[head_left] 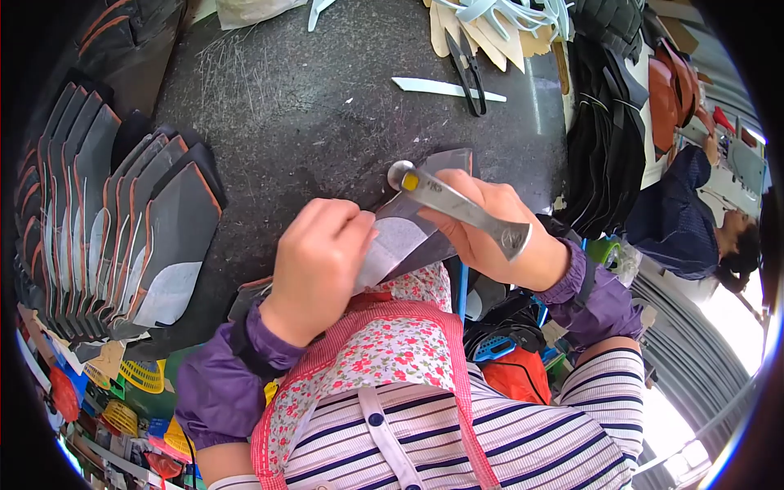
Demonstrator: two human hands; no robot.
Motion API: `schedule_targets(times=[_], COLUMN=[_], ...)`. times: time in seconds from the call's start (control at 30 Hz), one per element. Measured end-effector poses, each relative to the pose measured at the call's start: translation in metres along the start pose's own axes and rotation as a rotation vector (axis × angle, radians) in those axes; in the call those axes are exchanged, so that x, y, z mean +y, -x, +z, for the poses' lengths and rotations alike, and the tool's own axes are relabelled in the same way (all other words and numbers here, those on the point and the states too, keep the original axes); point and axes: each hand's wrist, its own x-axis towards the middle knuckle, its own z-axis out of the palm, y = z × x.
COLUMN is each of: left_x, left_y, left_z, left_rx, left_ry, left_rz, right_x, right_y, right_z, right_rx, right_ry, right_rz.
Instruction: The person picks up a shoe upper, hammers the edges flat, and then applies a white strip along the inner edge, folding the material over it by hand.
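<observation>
A steel hammer (465, 209) is gripped in my right hand (541, 255). Its round face points left, and a yellow spot shows on its head; the handle is mostly hidden by the fingers. Under the hammer, at the near table edge, lies a dark grey shoe-upper piece (433, 247) with a lighter grey patch (397, 242). My left hand (314, 260) is closed at the left side of this piece, thumb and fingers pinching near the light patch. Exactly what the fingertips press on is hidden.
Stacked grey upper pieces with orange edges (175, 233) stand on the left of the dark table (278, 106). Thread snips (469, 77) and a pale strip (425, 86) lie at the back right, near light-blue strips (518, 16). Black pieces (600, 139) line the right edge. Another person (678, 216) is farther right.
</observation>
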Motion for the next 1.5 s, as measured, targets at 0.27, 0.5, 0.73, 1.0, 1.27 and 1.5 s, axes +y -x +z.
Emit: schedule_targets(times=[0.27,0.5,0.73,1.0,1.27,1.5], left_x=[-0.009,-0.012,-0.016,-0.013,-0.018,-0.027], left_y=[0.005,0.020,0.028,0.026,0.028,0.040], left_z=[-0.017,-0.015,-0.008,-0.015,-0.027,-0.024], left_rx=[-0.028,0.016,0.068,0.046,0.002,0.037], left_ry=[-0.005,-0.054,-0.279,-0.207,0.020,0.031], left_rz=[0.038,0.091,0.257,0.130,-0.031,0.041], right_x=[-0.016,-0.018,-0.023,-0.030,-0.031,-0.037], right_y=[0.001,0.006,0.006,0.005,0.006,0.005], right_z=[0.014,0.020,0.021,0.042,0.046,0.045], right_rx=[-0.094,-0.017,-0.011,0.004,0.017,0.038], right_ry=[0.018,-0.016,0.045,-0.078,-0.006,0.016], right_rz=[-0.022,0.019,0.037,0.023,0.020,-0.008])
